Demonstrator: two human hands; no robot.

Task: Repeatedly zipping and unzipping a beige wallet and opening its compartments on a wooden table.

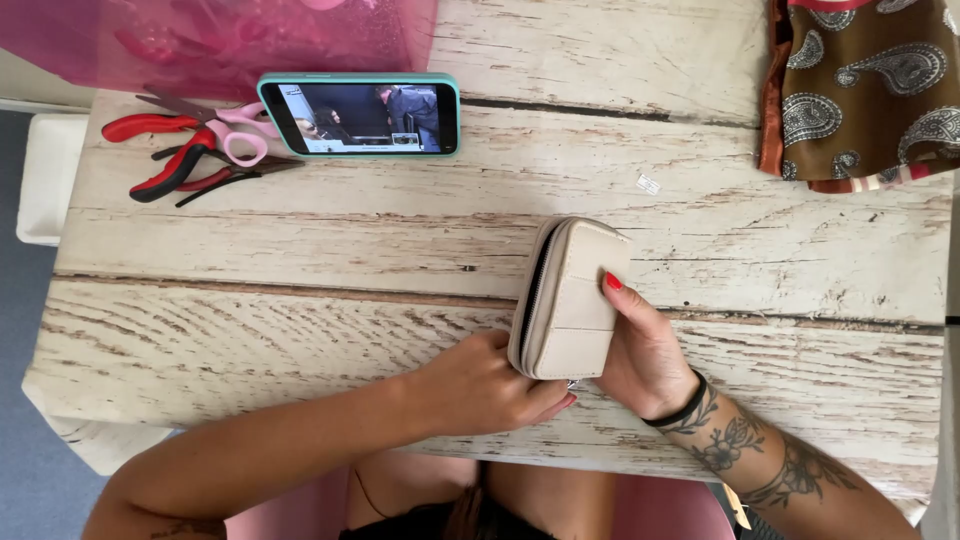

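Beige pouch [565,300]: I see my right hand [645,350] gripping its side.
Zipper end: left hand [490,385] fingers pinched closed there.
Risk: I judge it could slip onto the table [300,270].

the small cream zip wallet [570,298] stands on the whitewashed wooden table [300,300], near its middle. the left hand [480,385] touches its near left corner, and the right hand [645,350] lies along its right side. far behind, to the left, a phone in a mint green case [360,114] lies flat. red and pink scissors [195,145] lie just left of the phone. a brown paisley cloth [865,90] lies at the far right corner.
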